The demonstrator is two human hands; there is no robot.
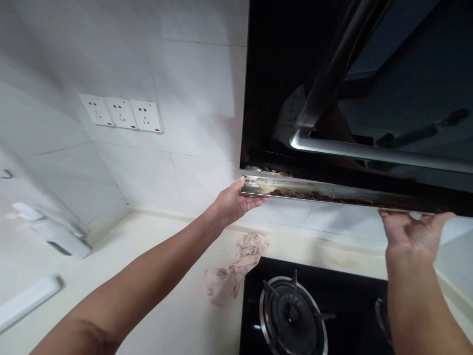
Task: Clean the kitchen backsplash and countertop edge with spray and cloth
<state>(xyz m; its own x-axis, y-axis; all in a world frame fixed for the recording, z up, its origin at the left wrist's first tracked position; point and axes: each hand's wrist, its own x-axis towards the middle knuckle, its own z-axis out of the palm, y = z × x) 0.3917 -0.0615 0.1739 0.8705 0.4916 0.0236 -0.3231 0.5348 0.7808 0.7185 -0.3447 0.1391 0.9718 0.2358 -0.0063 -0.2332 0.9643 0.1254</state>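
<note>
A long metal grease tray (306,190), with yellow and brown grease inside, sits just under the lower edge of the black range hood (273,123). A narrow gap shows between tray and hood at the left end. My left hand (236,199) grips that end, thumb at the rim and fingers underneath. Farther right, my right hand (412,229) supports the tray from below, its fingers bent up against the underside; the fingertips are partly hidden. The tray's far right end lies out of view.
Below is a black gas stove (254,305) with a round burner (293,315). A crumpled, stained cloth (240,268) lies on the pale counter (170,276) beside it. Wall sockets (120,113) are at the upper left, and a white bottle (59,236) is at the left.
</note>
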